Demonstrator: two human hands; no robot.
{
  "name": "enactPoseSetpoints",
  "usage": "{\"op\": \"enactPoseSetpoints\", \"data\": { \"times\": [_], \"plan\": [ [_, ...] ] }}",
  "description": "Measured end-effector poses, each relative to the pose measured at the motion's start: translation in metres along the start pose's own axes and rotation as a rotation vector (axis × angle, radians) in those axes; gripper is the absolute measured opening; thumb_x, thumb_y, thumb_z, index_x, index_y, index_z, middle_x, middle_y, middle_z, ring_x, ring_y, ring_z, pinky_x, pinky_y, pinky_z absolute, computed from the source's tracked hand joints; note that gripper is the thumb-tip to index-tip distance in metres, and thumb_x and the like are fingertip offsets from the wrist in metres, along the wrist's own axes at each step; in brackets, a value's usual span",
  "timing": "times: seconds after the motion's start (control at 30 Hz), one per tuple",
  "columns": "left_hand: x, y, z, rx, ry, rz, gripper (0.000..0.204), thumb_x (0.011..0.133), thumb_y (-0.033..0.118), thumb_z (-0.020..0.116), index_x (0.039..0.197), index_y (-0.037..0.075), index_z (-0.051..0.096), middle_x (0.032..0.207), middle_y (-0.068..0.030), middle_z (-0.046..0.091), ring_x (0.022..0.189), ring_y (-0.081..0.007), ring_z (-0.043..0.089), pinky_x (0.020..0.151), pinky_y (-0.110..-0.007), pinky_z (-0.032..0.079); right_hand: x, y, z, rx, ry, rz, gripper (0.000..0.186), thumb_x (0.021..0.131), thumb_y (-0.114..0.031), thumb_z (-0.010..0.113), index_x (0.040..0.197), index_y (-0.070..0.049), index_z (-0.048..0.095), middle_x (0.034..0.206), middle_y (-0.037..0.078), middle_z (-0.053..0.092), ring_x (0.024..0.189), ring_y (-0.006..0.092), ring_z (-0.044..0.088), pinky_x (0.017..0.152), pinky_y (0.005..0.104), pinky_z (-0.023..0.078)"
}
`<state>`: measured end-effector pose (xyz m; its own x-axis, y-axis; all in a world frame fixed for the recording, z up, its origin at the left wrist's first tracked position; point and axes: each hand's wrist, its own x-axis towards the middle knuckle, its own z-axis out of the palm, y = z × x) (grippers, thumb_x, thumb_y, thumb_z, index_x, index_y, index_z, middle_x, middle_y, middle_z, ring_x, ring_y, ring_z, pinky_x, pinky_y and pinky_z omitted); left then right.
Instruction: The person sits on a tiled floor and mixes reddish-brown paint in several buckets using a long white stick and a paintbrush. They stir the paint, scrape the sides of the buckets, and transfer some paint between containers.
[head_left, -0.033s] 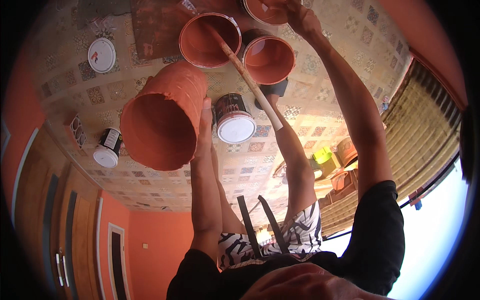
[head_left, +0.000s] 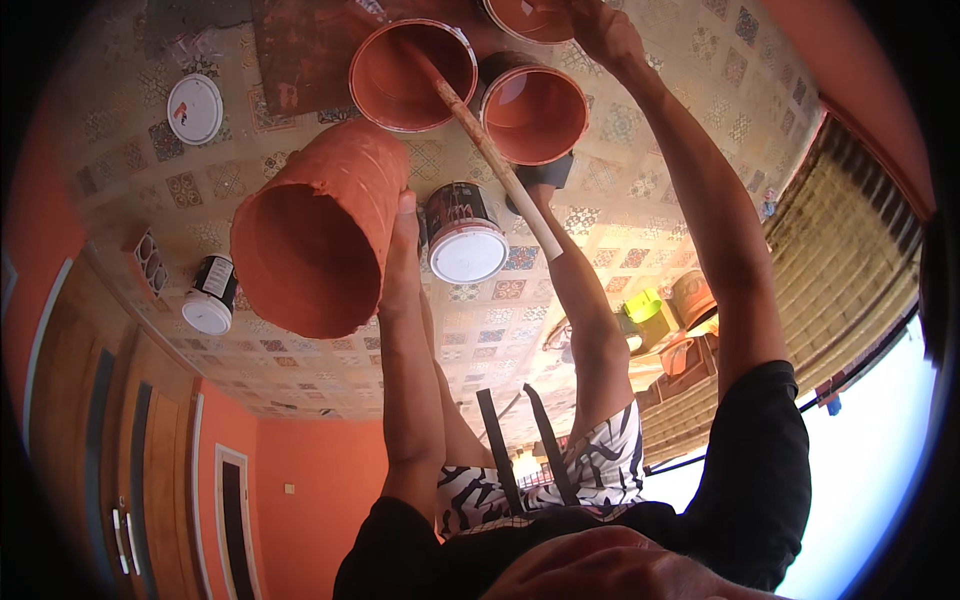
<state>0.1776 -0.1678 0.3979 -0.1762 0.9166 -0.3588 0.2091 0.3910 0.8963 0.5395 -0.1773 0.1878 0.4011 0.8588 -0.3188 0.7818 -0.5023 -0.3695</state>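
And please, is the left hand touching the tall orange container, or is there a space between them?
Touching. The head view shows the left hand with its thumb against the outside of the tall orange container, no gap visible there.

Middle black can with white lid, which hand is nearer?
Left hand, holding the orange cylinder just left of the can; right hand is farther, by the topmost bucket.
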Motion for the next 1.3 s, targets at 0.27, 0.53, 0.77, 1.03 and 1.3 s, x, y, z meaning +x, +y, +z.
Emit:
{"op": "enactPoseSetpoints", "data": {
  "times": [0.27, 0.53, 0.77, 1.03, 1.3],
  "plan": [
    [-0.007, -0.03, 0.022, 0.038, 0.077, -0.092, 0.081, 0.081, 0.0, 0.084, 0.146, -0.01, 0.037, 0.145, -0.0223, 0.049, 0.129, -0.0307, 0.056, 0.109, -0.045, 0.05, -0.035, 0.002, -0.003, -0.477, 0.462, -0.413, 0.023, 0.099, -0.02, 0.06, 0.121, -0.02, 0.067, 0.106, 0.012, 0.074, 0.065, 0.0381, 0.067, 0.054, 0.0494, 0.053],
    [-0.01, -0.046, 0.023, 0.126, 0.043, -0.029, 0.079, 0.082, -0.002, 0.081, 0.146, -0.011, 0.035, 0.143, -0.024, 0.051, 0.126, -0.0324, 0.057, 0.108, -0.045, 0.05, 0.021, 0.014, 0.054, -0.458, 0.451, -0.396, 0.02, 0.101, -0.029, 0.055, 0.1, -0.012, 0.067, 0.07, 0.012, 0.059, 0.052, 0.0306, 0.058, 0.043, 0.0452, 0.044],
    [-0.01, -0.044, 0.019, 0.133, 0.027, -0.006, 0.081, 0.081, 0.0, 0.082, 0.147, -0.009, 0.036, 0.143, -0.0215, 0.051, 0.126, -0.0304, 0.057, 0.109, -0.044, 0.049, 0.061, 0.011, 0.088, -0.63, 0.649, -0.496, 0.018, 0.102, -0.027, 0.055, 0.089, -0.017, 0.063, 0.059, 0.003, 0.044, 0.045, 0.019, 0.046, 0.039, 0.0393, 0.036],
    [0.001, -0.05, 0.011, 0.085, -0.02, 0.152, 0.083, 0.082, 0.0, 0.081, 0.149, -0.007, 0.034, 0.147, -0.0209, 0.048, 0.132, -0.0309, 0.052, 0.113, -0.046, 0.046, -0.028, -0.02, -0.012, -0.335, 0.268, -0.142, 0.026, 0.099, -0.024, 0.059, 0.122, -0.019, 0.07, 0.074, 0.019, 0.068, 0.063, 0.0375, 0.066, 0.054, 0.0488, 0.053],
    [0.001, -0.045, 0.011, 0.135, -0.06, 0.123, 0.083, 0.083, 0.0, 0.081, 0.15, -0.008, 0.033, 0.148, -0.0222, 0.046, 0.133, -0.0316, 0.052, 0.114, -0.046, 0.045, -0.147, -0.066, -0.085, -0.022, 0.048, 0.21, 0.032, 0.1, -0.008, 0.057, 0.129, -0.022, 0.061, 0.095, 0.011, 0.077, 0.076, 0.0342, 0.073, 0.063, 0.0448, 0.056]
  ]
}}
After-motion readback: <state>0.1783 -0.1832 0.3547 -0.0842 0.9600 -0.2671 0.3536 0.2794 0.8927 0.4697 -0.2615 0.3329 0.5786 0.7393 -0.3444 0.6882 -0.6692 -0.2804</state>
